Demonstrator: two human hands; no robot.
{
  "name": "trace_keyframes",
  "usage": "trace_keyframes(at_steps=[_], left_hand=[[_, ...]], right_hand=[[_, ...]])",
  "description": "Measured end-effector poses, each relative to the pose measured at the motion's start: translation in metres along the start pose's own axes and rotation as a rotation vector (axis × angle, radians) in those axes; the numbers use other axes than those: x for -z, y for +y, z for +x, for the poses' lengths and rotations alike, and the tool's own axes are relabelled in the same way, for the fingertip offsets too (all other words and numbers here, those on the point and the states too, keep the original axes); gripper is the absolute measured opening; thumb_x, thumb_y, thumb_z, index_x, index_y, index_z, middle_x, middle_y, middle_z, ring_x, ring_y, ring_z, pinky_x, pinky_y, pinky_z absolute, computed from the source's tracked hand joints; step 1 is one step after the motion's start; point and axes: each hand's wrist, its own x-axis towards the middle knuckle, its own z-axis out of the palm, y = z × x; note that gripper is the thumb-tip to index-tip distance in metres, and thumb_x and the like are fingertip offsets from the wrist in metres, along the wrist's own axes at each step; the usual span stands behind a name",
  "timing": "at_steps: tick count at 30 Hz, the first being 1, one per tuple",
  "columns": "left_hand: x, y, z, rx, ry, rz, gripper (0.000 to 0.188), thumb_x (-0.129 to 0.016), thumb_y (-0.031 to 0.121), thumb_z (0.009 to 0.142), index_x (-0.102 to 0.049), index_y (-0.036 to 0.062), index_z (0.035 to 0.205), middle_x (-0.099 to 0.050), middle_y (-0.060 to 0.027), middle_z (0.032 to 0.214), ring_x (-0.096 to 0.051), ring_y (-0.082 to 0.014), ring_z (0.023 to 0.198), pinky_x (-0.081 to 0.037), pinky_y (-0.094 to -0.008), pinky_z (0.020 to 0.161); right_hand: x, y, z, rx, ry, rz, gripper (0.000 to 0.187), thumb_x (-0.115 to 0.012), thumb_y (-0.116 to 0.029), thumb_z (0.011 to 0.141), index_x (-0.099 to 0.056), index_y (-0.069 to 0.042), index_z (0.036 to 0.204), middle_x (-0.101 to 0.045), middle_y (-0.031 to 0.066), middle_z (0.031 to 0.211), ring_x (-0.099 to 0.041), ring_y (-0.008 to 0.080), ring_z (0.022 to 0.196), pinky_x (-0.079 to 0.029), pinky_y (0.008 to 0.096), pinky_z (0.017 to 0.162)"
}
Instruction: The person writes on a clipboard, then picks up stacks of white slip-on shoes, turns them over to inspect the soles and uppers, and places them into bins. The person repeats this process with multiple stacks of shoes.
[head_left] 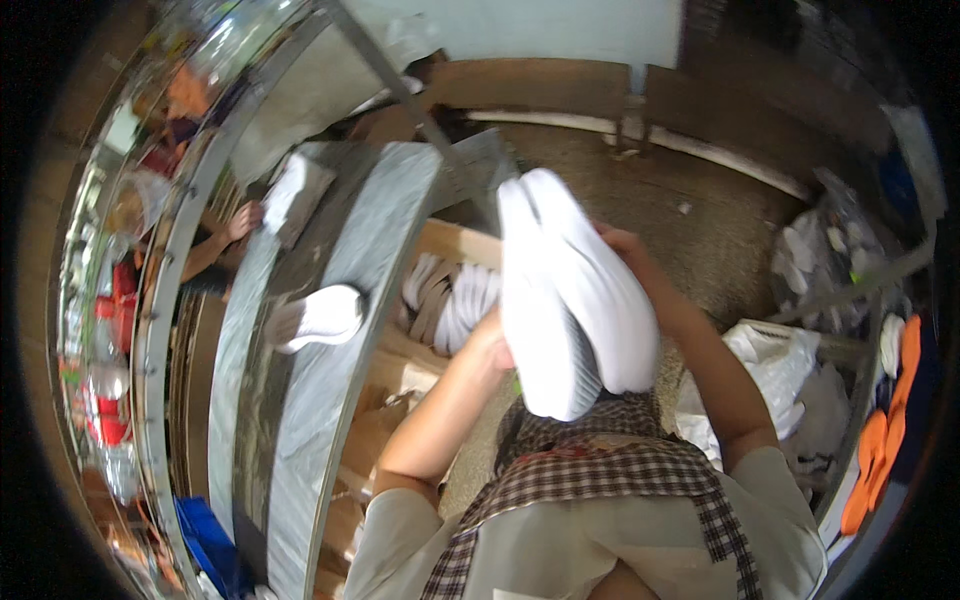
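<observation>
Up in front of my chest is a pair of white shoe soles [585, 280], side by side and touching, with a grey ribbed strip showing on the left one's side. My left hand [492, 343] grips the left sole from its outer edge. On the far right edge, my right hand [628, 255] is closed around the other sole; most fingers of both hands are hidden behind the soles. A single white sole [335, 316] lies on the grey bench [350, 270] to my left. Below my left hand, a cardboard box [455, 240] holds several soles.
Another person's hand [243, 220] touches a white block-like thing [298, 195] across the bench. A metal post [385, 70] rises at the bench's far end. White plastic bags [760, 370] and orange sole-shaped pieces [880, 440] are at my right. A shelf with bottles runs along the left.
</observation>
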Motion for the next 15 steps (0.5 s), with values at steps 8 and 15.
trace_keyframes(at_steps=[8,15], left_hand=[[-0.022,-0.025,-0.004,-0.343,0.270,0.335,0.051,-0.054,0.028,0.094,-0.032,0.0080,0.135,-0.047,-0.0085,0.127,-0.045,-0.0156,0.116,-0.040,-0.0314,0.095],[-0.009,-0.032,-0.001,-0.336,0.247,0.161,0.041,-0.054,0.020,0.093,-0.039,0.0007,0.126,-0.055,-0.0145,0.115,-0.060,-0.0207,0.098,-0.055,-0.0310,0.081]], right_hand=[[-0.005,-0.009,-0.022,-0.368,0.138,1.134,0.060,-0.055,-0.021,0.088,-0.032,0.000,0.140,-0.042,0.0133,0.138,-0.042,0.0217,0.125,-0.032,0.0368,0.105],[-0.022,-0.025,-0.026,-0.116,0.026,0.361,0.088,-0.067,-0.038,0.081,-0.019,-0.003,0.145,-0.023,0.0187,0.148,-0.024,0.0310,0.136,-0.018,0.0434,0.111]])
